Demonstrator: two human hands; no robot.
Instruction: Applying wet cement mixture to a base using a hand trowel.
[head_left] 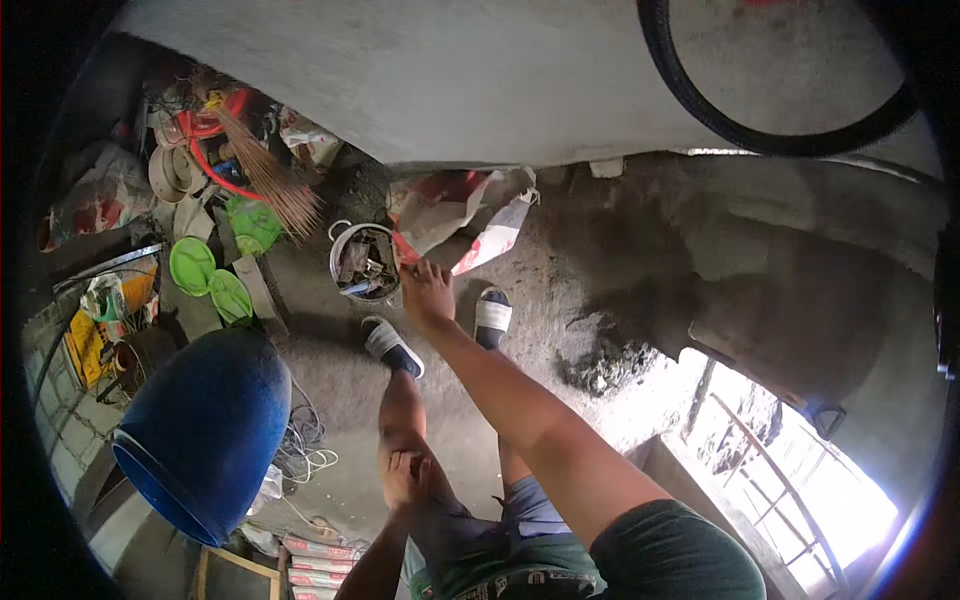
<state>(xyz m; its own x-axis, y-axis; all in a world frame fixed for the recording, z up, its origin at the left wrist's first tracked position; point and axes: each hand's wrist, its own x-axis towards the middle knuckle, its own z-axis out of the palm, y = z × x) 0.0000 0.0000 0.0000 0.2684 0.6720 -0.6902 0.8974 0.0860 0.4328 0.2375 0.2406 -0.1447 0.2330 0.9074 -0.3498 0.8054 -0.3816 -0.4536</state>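
Note:
My right hand (428, 292) reaches far forward, its fingers closed at the near edge of a red and white woven sack (488, 232). The sack stands with its mouth gaping against the wall's foot. Right beside that hand, to the left, is a round metal pot (338, 258) with a loop handle, holding dark scraps and debris (366, 262). My left hand (406, 480) rests on my left leg near the knee, fingers loosely bent and apart, with nothing visible in it.
At the left stands a large blue barrel (215, 430), with tangled wire (302, 440) beside it. Beyond are green plastic lids (192, 266), a stick broom (268, 178) and a red hoop (205, 165). Dark rubble (605, 365) lies right; a tyre (690, 95) hangs over the pale wall.

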